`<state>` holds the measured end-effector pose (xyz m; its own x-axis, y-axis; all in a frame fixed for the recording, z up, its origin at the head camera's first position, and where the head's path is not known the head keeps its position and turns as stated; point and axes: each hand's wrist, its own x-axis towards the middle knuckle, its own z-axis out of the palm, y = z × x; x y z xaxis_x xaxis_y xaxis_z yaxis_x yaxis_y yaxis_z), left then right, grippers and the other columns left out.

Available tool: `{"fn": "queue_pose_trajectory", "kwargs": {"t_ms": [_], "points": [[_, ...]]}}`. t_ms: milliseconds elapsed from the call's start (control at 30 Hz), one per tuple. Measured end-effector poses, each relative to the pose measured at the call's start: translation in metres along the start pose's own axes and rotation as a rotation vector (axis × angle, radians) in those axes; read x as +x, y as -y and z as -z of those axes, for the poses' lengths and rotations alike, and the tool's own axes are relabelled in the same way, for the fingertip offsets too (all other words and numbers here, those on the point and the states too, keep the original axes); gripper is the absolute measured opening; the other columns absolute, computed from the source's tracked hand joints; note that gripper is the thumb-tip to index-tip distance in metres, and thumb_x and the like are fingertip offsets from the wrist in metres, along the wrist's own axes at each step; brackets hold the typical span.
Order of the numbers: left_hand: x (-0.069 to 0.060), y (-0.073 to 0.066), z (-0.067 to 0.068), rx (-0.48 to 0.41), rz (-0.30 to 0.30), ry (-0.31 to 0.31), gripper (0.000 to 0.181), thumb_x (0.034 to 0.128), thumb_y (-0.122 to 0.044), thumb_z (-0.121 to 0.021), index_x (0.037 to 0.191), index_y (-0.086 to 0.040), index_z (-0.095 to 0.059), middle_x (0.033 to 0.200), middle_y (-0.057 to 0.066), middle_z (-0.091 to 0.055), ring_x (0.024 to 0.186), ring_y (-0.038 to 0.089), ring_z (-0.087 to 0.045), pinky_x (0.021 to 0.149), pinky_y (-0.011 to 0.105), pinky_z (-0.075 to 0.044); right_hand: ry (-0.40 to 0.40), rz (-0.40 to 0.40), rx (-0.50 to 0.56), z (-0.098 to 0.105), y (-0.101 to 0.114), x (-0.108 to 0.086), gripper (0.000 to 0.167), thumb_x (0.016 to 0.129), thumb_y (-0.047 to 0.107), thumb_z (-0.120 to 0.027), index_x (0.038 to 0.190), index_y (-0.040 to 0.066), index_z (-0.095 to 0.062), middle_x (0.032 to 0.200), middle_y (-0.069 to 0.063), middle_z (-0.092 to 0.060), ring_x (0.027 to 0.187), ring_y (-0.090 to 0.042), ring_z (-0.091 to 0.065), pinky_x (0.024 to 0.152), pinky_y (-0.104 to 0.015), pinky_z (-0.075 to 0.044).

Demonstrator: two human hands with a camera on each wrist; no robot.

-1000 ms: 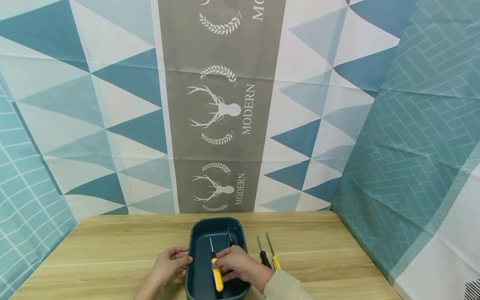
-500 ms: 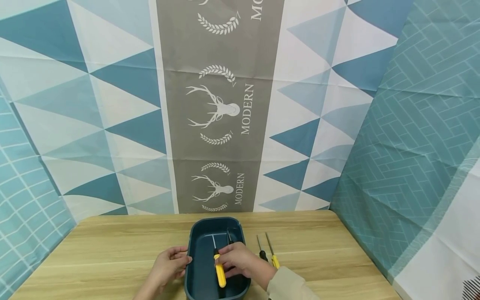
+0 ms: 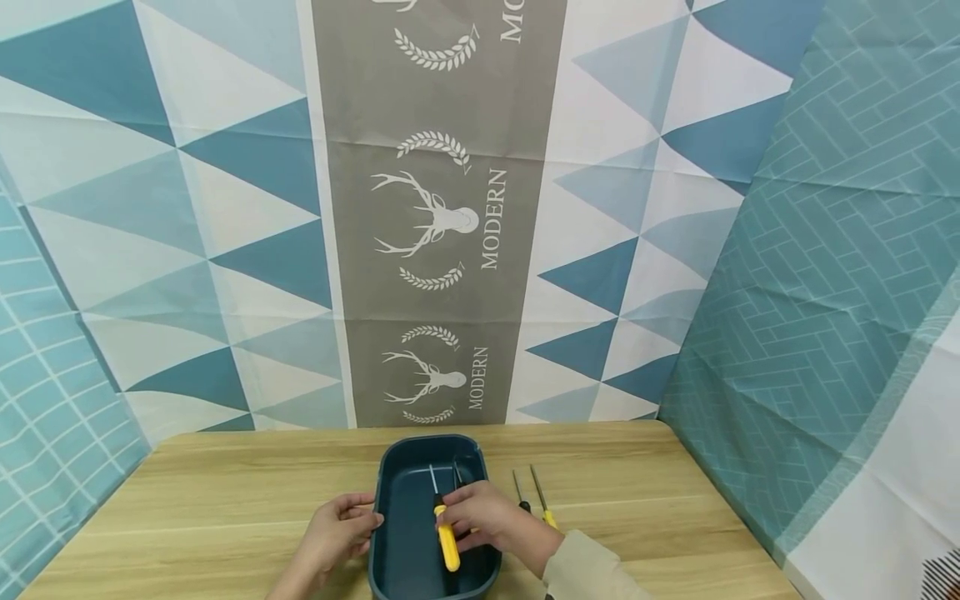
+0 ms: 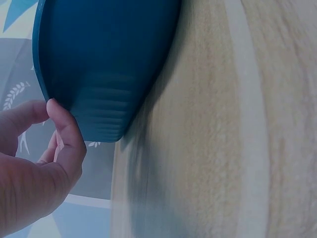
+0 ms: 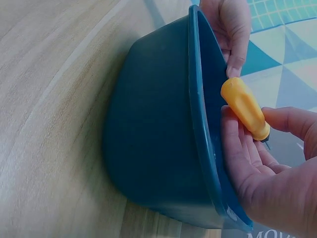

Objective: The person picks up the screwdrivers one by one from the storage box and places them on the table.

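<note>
yellow-handled screwdriver (image 3: 447,545), pinched by the right grip (image 3: 486,518) over the interior of the blue box (image 3: 402,533), has shifted rightward toward the other screwdriver (image 3: 458,475) inside — likely lining the two up — while the left grip (image 3: 341,529) pinches the box's left edge.

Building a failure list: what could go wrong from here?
1. Slip: the right grip holds the yellow-handled screwdriver between thumb and fingers at the opening of the bin, so it might roll loose and drop.
2. Clash: a second tool, partly hidden, is in the bin close to the right grip in the head view; the screwdriver could land across it.
3. Bin shift: the left grip steadies only one side, so a bump opposite could turn it.
</note>
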<state>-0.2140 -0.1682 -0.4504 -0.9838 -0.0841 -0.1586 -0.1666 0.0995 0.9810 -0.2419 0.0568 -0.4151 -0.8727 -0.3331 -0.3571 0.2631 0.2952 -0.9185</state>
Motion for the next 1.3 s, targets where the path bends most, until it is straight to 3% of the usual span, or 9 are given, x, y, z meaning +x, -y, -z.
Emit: {"fn": "queue_pose_trajectory", "kwargs": {"t_ms": [800, 1067, 1300], "points": [[-0.001, -0.001, 0.0, 0.006, 0.008, 0.001, 0.048, 0.0817, -0.005, -0.066, 0.122, 0.011, -0.047, 0.087, 0.008, -0.06, 0.069, 0.014, -0.058, 0.058, 0.027, -0.052, 0.011, 0.026, 0.039, 0.021, -0.005, -0.005, 0.035, 0.084, 0.005, -0.063, 0.116, -0.005, -0.055, 0.097, -0.014, -0.07, 0.081, -0.02, -0.068, 0.075, -0.043, -0.056], [0.0, -0.001, 0.001, 0.0, 0.0, 0.018, 0.049, 0.0824, -0.006, -0.065, 0.124, 0.012, -0.046, 0.088, 0.007, -0.059, 0.069, 0.014, -0.058, 0.058, 0.027, -0.051, -0.017, 0.029, 0.024, 0.026, -0.005, -0.007, 0.034, 0.083, 0.006, -0.063, 0.115, -0.004, -0.055, 0.092, -0.011, -0.069, 0.077, -0.017, -0.067, 0.073, -0.042, -0.057], [0.0, -0.001, 0.001, 0.008, 0.009, 0.018, 0.049, 0.083, -0.007, -0.066, 0.124, 0.011, -0.046, 0.09, 0.008, -0.059, 0.071, 0.015, -0.058, 0.059, 0.027, -0.052, 0.006, 0.032, 0.053, 0.029, -0.003, -0.01, 0.035, 0.083, 0.005, -0.063, 0.115, -0.005, -0.054, 0.093, -0.013, -0.069, 0.078, -0.018, -0.068, 0.074, -0.042, -0.057]]}}
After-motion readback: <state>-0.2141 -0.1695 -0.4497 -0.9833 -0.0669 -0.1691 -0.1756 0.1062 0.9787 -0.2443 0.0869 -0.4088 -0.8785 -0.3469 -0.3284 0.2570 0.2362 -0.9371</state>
